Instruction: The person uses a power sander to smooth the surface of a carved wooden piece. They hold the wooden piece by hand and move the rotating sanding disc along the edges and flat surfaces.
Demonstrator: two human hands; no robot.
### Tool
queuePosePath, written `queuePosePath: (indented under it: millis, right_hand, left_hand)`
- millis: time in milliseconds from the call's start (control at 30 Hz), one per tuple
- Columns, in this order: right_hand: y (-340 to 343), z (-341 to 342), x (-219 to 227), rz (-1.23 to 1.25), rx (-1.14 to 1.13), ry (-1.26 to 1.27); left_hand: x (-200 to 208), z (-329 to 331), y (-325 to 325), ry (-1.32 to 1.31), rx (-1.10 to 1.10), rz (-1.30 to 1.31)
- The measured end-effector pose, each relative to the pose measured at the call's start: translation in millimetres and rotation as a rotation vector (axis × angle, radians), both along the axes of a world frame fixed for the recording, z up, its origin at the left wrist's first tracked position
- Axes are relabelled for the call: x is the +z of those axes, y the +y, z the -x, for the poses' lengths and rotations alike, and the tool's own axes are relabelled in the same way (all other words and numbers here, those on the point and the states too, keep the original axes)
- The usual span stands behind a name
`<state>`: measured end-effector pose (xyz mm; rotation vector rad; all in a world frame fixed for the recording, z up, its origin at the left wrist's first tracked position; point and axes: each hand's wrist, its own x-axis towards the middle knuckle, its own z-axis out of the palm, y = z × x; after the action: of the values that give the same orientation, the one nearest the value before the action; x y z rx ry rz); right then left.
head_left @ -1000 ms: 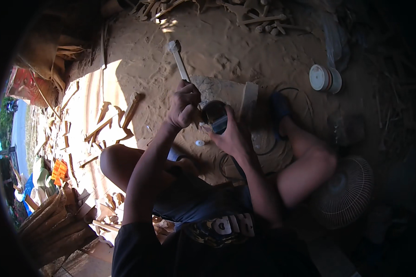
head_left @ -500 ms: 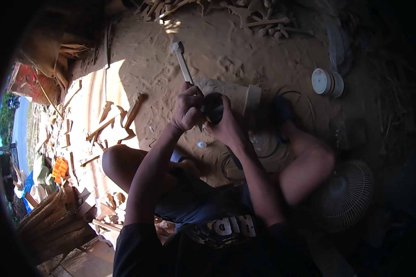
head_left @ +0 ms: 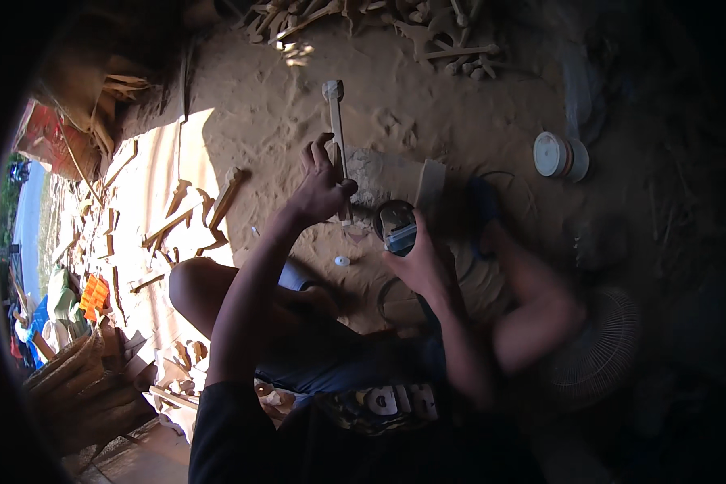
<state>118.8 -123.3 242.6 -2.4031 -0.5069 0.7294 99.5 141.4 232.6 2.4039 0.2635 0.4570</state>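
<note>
An orange thing [head_left: 93, 297] sits far left in the sun. Next come some wood bits [head_left: 226, 198] on the ground. The left hand [head_left: 319, 184] is at a thin stick [head_left: 337, 121], with bent fingers and the thumb touching it. I cannot tell if it grips tight. The stick has a fat top end and stands out past the fingers. A small white cap [head_left: 342, 260] lies below. A flat slab [head_left: 375, 173] is just right of the stick. The right hand [head_left: 423, 262] is closed around a dark round tool [head_left: 397, 229], near the stick but apart. Farther right are a white tub [head_left: 550, 155] and a fan [head_left: 601, 347].
</note>
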Motion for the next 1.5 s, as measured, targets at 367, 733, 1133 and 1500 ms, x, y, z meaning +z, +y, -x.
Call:
queuePosePath:
  millis: [367, 733, 1133, 1500]
  right_hand:
    - [-14, -42, 13, -0.199, -0.004, -0.071]
    - [5, -55, -39, -0.384, 0.099, 0.005]
    - [26, -50, -53, -0.34, 0.131, 0.014]
    - [24, -44, -58, -0.244, 0.039, -0.033]
  left_hand:
    - [40, -7, 17, 0.083, -0.418, -0.086]
    - [26, -45, 8, 0.083, -0.533, -0.067]
    - [28, -42, 6, 0.072, -0.514, -0.024]
    - [28, -45, 0, 0.114, -0.508, -0.014]
